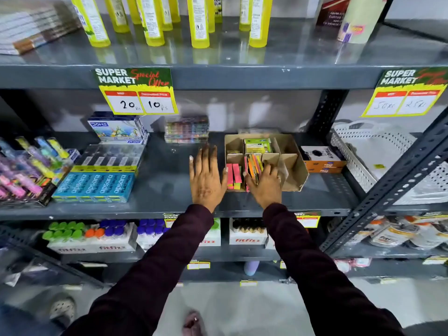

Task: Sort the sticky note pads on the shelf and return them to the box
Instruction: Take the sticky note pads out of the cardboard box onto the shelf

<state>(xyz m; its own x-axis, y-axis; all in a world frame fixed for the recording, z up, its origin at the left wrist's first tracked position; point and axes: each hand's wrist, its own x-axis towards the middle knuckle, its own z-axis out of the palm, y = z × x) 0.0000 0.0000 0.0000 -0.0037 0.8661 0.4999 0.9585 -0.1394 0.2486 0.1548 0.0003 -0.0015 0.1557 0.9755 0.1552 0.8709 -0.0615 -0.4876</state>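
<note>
A brown cardboard box (pixel 294 163) with dividers stands on the grey middle shelf (pixel 167 166). Pink, yellow and green sticky note pads (pixel 234 175) fill its front left compartment. A bundle of orange, yellow and pink pads (pixel 254 164) stands upright in the middle front compartment, and my right hand (pixel 265 185) is closed around it from the front. A green-labelled pack (pixel 257 145) sits in a rear compartment. My left hand (pixel 206 177) lies flat, fingers spread, on the bare shelf just left of the box, holding nothing.
Blue Apsara pencil boxes (pixel 94 186) and pen packs lie to the left. A stack of coloured packs (pixel 186 129) stands behind my left hand. An orange box (pixel 323 160) and a white basket (pixel 378 154) sit right of the cardboard box. Yellow bottles (pixel 200 23) line the shelf above.
</note>
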